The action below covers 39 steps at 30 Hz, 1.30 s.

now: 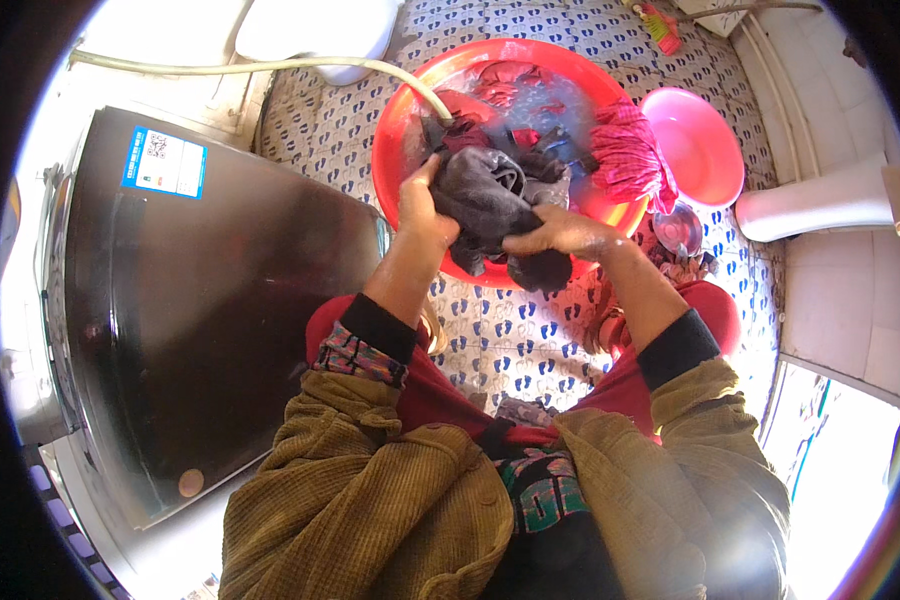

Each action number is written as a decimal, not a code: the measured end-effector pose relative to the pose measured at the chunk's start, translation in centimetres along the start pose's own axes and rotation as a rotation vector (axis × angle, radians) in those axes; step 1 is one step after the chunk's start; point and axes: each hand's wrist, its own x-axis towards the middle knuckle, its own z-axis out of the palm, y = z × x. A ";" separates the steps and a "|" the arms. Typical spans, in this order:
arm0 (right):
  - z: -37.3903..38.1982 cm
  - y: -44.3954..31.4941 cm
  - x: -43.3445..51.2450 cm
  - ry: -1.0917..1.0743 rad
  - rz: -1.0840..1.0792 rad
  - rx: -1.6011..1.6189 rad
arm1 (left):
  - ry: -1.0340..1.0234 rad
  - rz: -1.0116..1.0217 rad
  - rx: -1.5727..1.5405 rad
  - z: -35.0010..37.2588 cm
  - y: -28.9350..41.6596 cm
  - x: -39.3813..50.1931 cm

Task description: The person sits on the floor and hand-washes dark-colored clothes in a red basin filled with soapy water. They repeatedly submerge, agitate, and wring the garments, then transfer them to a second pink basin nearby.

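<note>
My left hand [422,206] and my right hand [562,231] grip opposite sides of a wet dark grey cloth garment [484,191]. They hold it over the near part of a large red plastic basin [387,142]. Part of the garment hangs over the basin's near rim. Cloudy, soapy water [547,105] and more red and dark clothes fill the basin behind it. A pink checked cloth [630,154] drapes over the right rim. The end of a pale hose [345,62] reaches into the basin beside the clothes.
A pink plastic basin [709,146] and a small metal bowl [677,227] stand at the right, near a white pedestal [817,201]. A dark glossy appliance [217,292] bearing a label fills the left. A red and yellow brush [658,28] lies on the footprint-patterned tile floor [521,330].
</note>
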 end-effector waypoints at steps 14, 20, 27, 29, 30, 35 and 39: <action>3.2 -2.3 3.6 1.004 -0.639 -0.742 | -0.074 0.127 0.351 2.4 -7.0 -0.9; 7.1 -3.5 2.2 1.166 -0.836 -0.669 | -0.388 0.086 0.230 -1.9 -4.2 5.0; 0.1 -3.1 5.1 1.235 -0.497 -0.245 | -0.055 0.490 0.879 0.8 -7.3 2.7; 4.3 -2.5 4.8 1.197 -0.568 -0.309 | -0.099 0.195 0.517 -1.0 -5.3 3.5; 6.9 -1.9 4.7 1.181 -0.555 -0.592 | -0.064 -0.047 0.145 -2.5 -4.2 4.8; 2.8 -1.4 5.5 1.269 -0.664 -0.388 | -0.063 0.601 1.187 -0.1 -6.8 2.3; 3.1 -1.2 4.5 1.179 -0.552 -0.138 | 0.033 0.218 0.305 1.1 -6.0 1.3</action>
